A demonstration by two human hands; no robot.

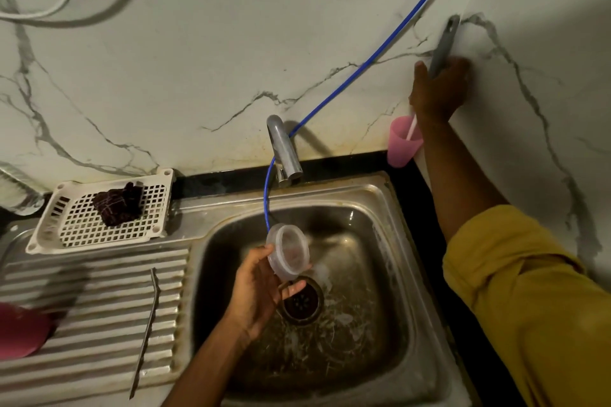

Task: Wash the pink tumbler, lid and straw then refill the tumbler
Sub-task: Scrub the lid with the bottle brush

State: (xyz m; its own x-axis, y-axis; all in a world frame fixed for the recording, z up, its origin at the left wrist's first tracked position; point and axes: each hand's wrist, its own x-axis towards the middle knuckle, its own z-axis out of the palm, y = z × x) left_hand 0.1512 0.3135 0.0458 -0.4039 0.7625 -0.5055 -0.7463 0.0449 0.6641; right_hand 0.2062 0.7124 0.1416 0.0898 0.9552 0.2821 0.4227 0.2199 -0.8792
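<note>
Step in hand is judged as lid washing: the clear lid (pixel 288 253) is gripped at its rim by the left hand (pixel 261 294), fingers curled round it, just below frame centre over the sink (pixel 380 324), above the drain strainer (pixel 301 302). The lid is held right at the outlet of the blue hose (pixel 363 66), underside turned toward the camera; whether water is flowing cannot be told. The right hand (pixel 438 89), at 2 o'clock, is closed round a grey handle (pixel 444 43) against the marble-look wall (pixel 165 76); a white shaft below it runs into a small pink cup (pixel 404 141), so a brush is probably being fetched, though the head is hidden. To do this well, the lid should be kept low in the basin so splash is contained, turned by the rim so the groove and sip hole are reached, and gripped firmly since wet plastic is likely slippery. Lid: round, shallow, translucent thin plastic. Sink: stainless, dull, scratched, soap-streaked. The faucet (pixel 284 149) at 12 o'clock of the basin is smooth chrome. The ribbed drainboard (pixel 99 307) lies at 8 o'clock; on it a thin bent rod, likely the straw (pixel 147 324), is laid. The pink tumbler (pixel 20 330) is seen blurred at the 8 o'clock edge. A white perforated basket (pixel 49 235) at 9 o'clock holds a dark cloth (pixel 119 203).
</note>
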